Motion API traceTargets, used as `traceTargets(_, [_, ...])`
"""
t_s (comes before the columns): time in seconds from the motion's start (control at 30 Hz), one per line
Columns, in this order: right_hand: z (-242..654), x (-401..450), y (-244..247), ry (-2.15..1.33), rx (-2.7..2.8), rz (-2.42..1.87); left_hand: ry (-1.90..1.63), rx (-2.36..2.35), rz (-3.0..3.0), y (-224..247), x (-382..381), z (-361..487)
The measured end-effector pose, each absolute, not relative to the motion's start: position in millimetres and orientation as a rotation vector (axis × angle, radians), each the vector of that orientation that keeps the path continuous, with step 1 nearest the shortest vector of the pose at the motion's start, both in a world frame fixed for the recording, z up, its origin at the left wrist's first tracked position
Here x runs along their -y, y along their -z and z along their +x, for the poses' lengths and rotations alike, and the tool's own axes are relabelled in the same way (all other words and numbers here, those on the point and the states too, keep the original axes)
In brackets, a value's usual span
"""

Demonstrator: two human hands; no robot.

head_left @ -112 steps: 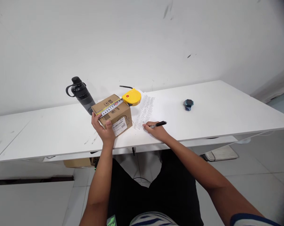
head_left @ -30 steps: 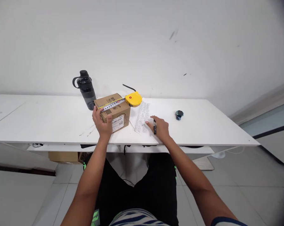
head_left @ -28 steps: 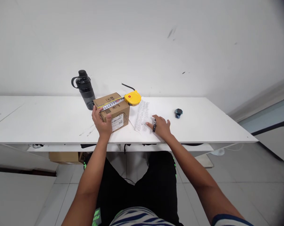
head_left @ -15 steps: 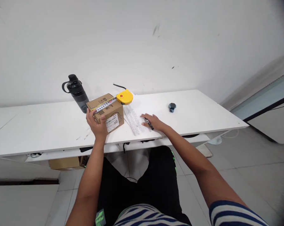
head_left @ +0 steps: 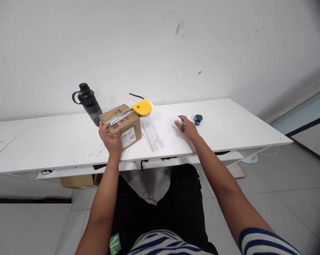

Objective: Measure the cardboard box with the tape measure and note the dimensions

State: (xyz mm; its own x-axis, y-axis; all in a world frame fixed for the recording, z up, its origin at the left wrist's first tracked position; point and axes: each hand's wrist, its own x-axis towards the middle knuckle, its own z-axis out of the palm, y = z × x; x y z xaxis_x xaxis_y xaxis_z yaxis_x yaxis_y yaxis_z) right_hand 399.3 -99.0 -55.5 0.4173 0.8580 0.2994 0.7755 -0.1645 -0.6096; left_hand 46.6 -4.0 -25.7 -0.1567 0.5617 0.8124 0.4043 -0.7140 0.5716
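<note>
My left hand [head_left: 110, 139] grips the near left corner of a small cardboard box [head_left: 135, 124], fingers on its left side and thumb on the front beside a white label. Across the box top lies the pulled-out blade of a tape measure [head_left: 142, 107], whose yellow case rests at the box's far right edge. The left fingertips touch the blade's end. My right hand [head_left: 188, 128] is over the table to the right, closed around a dark marker pen [head_left: 183, 124]. Between box and right hand lies a sheet of paper [head_left: 154, 134] covered with small dark marks.
A dark water bottle [head_left: 89, 102] stands behind the box on the left. A wristwatch [head_left: 198, 119] lies just past my right hand. The white table [head_left: 56, 141] meets the wall at the back. Below it, a shelf holds loose items, and another cardboard box [head_left: 79, 181] sits lower left.
My right hand has moved right and a little away from me, off the marked paper, with the marker pen still in it. My left hand stays on the box.
</note>
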Motion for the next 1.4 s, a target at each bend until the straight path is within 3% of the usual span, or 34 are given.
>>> traceTargets(0.13, [411.2, 112.9, 58.7, -0.224, 1.608, -1.994, -2.031, -1.121, 1.964, 25.7, 4.3, 45.9])
traceTargets(0.27, [387.5, 146.7, 75.4, 0.010, 1.736, -1.946, -2.022, -1.130, 1.947, 27.1, 4.3, 43.1])
traceTargets(0.53, [351.4, 204.9, 89.1, 0.113, 1.597, -2.010, -2.002, -1.139, 1.944, 28.2, 4.4, 42.2])
traceTargets(0.83, [353.2, 140.9, 65.9, -0.014, 1.581, -2.300, -2.030, -1.124, 1.950, 27.1, 4.3, 43.5])
traceTargets(1.4, [388.7, 43.3, 62.9, -0.060, 2.007, -2.115, -2.015, -1.167, 1.908, 27.1, 9.0, 43.0])
